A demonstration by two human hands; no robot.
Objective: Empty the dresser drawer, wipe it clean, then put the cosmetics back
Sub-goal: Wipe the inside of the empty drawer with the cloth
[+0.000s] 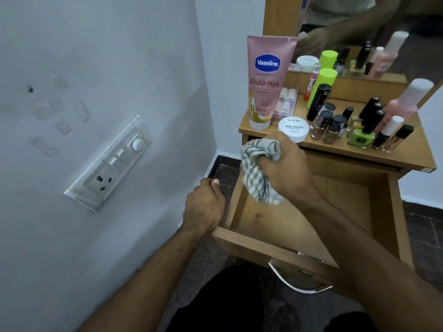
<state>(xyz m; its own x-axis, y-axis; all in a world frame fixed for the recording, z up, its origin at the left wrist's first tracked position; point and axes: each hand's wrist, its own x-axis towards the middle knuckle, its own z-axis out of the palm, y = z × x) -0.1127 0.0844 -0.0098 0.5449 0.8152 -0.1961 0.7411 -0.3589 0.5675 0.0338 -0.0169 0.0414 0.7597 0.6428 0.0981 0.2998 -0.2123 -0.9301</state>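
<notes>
The wooden dresser drawer (275, 245) is pulled out and nothing lies inside it. My right hand (285, 164) holds a bunched grey-and-white checked cloth (257, 173) above the drawer's back left part. My left hand (203, 207) grips the drawer's left front corner. The cosmetics stand on the dresser top (407, 152): a pink Vaseline tube (266, 82), a white nail polish remover jar (293, 128), several nail polish bottles (332, 127), a green polish bottle (362, 137), a lime-capped bottle (322, 86) and a pink bottle with a white cap (405, 101).
A mirror (359, 32) rises behind the dresser top. A grey wall with a switch and socket panel (110, 164) is close on the left. The drawer's metal handle (297, 283) sticks out toward my dark-clothed knees. Dark floor shows beside the dresser.
</notes>
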